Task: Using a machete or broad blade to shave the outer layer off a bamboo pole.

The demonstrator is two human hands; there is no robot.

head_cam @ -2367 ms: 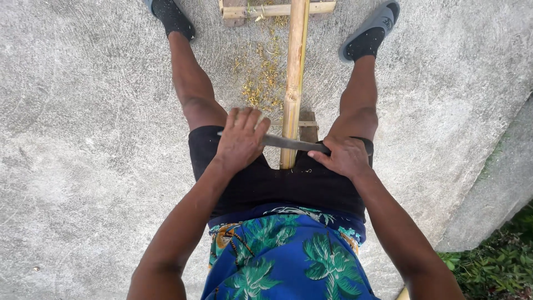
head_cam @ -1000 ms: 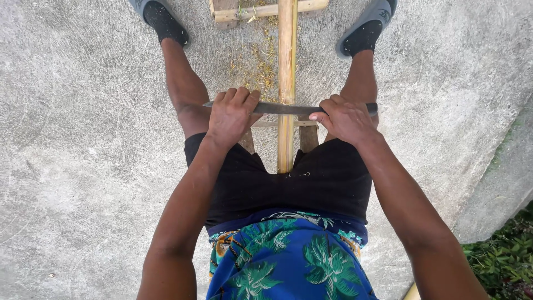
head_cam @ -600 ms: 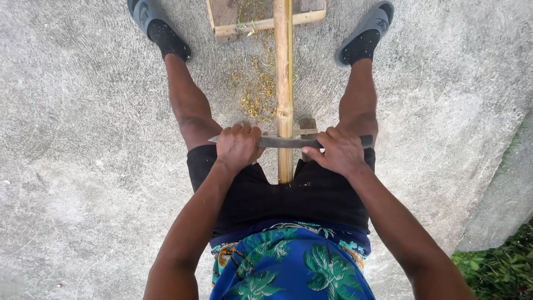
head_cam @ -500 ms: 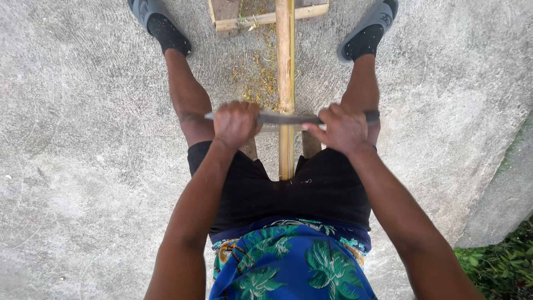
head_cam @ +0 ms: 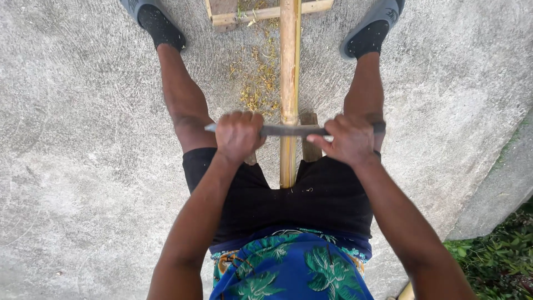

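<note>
Pulled nearer, blade crosses bamboo pole between left hand and right hand.

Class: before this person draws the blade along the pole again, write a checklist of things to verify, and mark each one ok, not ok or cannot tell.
1. Left hand closed on the blade: ok.
2. Right hand closed on the blade's other end: ok.
3. Blade lies across the bamboo pole: ok.
4. Pole runs between the legs, feet apart on either side: ok.
5. Far end of pole braced on the wooden frame: cannot tell.
6. Blade edge sharp: cannot tell.
</note>
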